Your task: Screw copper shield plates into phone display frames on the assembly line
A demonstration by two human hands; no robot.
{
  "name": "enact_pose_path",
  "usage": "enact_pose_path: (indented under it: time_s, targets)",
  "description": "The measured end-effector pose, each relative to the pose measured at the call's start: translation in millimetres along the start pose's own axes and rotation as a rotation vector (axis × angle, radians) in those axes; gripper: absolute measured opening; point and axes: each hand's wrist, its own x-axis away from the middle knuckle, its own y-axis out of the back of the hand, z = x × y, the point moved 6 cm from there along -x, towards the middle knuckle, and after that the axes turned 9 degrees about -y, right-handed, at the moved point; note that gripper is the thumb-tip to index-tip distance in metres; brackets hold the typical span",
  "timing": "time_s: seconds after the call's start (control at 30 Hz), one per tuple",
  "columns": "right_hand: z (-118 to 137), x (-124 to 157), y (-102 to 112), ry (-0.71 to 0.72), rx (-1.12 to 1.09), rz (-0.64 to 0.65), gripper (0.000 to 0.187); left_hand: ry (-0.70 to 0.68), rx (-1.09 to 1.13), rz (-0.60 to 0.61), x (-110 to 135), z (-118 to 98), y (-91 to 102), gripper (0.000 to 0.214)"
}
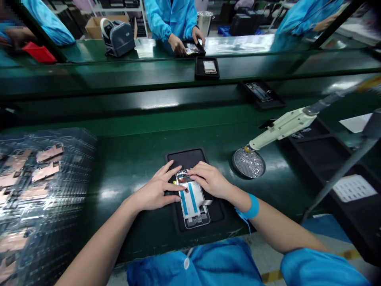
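An opened phone body [193, 198] lies in a black tray [187, 159] at the front middle of the bench. Two blue strips run along its silvery inner face, and a ribbon cable [206, 202] sticks out on the right. My left hand [160, 186] rests spread along the phone's left edge, its index finger reaching over the inner face. My right hand [210, 178] is over the phone's top end, fingers bunched together near the dark upper section. Whatever is between those fingertips is too small to make out. A blue wrist strap [253, 206] circles my right wrist.
Clear plastic trays [44, 174] with copper-coloured parts are stacked at left. At right, a pale electric screwdriver [282, 126] touches a round dish of screws [249, 163], beside black bins [333, 159]. Phone trays [262, 94] lie farther back; a co-worker [172, 24] handles another opposite.
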Motion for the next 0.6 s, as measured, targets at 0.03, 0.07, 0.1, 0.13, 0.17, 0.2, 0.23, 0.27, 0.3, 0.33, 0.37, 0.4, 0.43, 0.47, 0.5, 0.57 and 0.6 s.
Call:
enact_pose_path:
  time_s: [0.03, 0.07, 0.1, 0.13, 0.17, 0.2, 0.23, 0.27, 0.3, 0.33, 0.37, 0.4, 0.43, 0.47, 0.5, 0.57, 0.6]
  targets:
    - [0, 0, 0, 0.004, -0.001, -0.003, 0.024, 0.004, -0.002, 0.005, 0, 0, -0.1, 0.038]
    - [0, -1, 0, 0.01, -0.003, -0.004, 0.024, 0.009, -0.005, 0.009, 0, 0, -0.2, 0.038]
    - [0, -1, 1, 0.013, -0.004, 0.0, 0.024, 0.011, -0.007, 0.01, 0, 0, 0.0, 0.038]
    - [0, -2, 1, 0.013, -0.005, 0.008, 0.024, 0.011, -0.009, 0.008, 0, 0, 0.4, 0.038]
    - [-1, -2, 1, 0.011, -0.007, 0.02, 0.023, 0.006, -0.008, 0.001, 0, 0, 1.1, 0.038]
    - [-1, -3, 0, 0.009, -0.009, 0.034, 0.023, 0.0, -0.006, -0.008, 0, 0, 2.0, 0.038]
    - [-1, -3, 0, 0.007, -0.01, 0.047, 0.023, -0.008, -0.003, -0.017, 0, 0, 2.8, 0.038]
    - [-1, -3, 0, 0.01, -0.009, 0.054, 0.022, -0.017, 0.003, -0.023, 0, 1, 3.4, 0.035]
    - [0, -3, 0, 0.015, -0.003, 0.052, 0.022, -0.024, 0.013, -0.03, 0, 1, 3.6, 0.03]
    - [0, -4, 0, 0.018, 0.011, 0.042, 0.022, -0.026, 0.025, -0.044, 0, 3, 3.9, 0.024]
    - [1, -4, 0, 0.018, 0.035, 0.028, 0.022, -0.022, 0.038, -0.071, 0, 5, 4.3, 0.019]
    - [1, -4, -1, 0.016, 0.068, 0.012, 0.022, -0.009, 0.046, -0.114, 0, 8, 5.0, 0.017]
    - [1, -4, -2, 0.013, 0.108, -0.003, 0.022, 0.012, 0.046, -0.17, -1, 11, 5.9, 0.018]
    - [2, -3, -3, 0.009, 0.151, -0.016, 0.022, 0.039, 0.036, -0.233, -1, 14, 6.7, 0.019]
    - [2, -3, -4, 0.005, 0.189, -0.025, 0.022, 0.064, 0.018, -0.289, -1, 17, 6.8, 0.02]
    - [2, -2, -6, 0.001, 0.245, -0.035, 0.022, 0.098, -0.026, -0.353, -3, 19, 4.1, 0.023]
    - [2, -1, -7, -0.001, 0.263, -0.035, 0.023, 0.106, -0.047, -0.362, -5, 19, 1.7, 0.027]
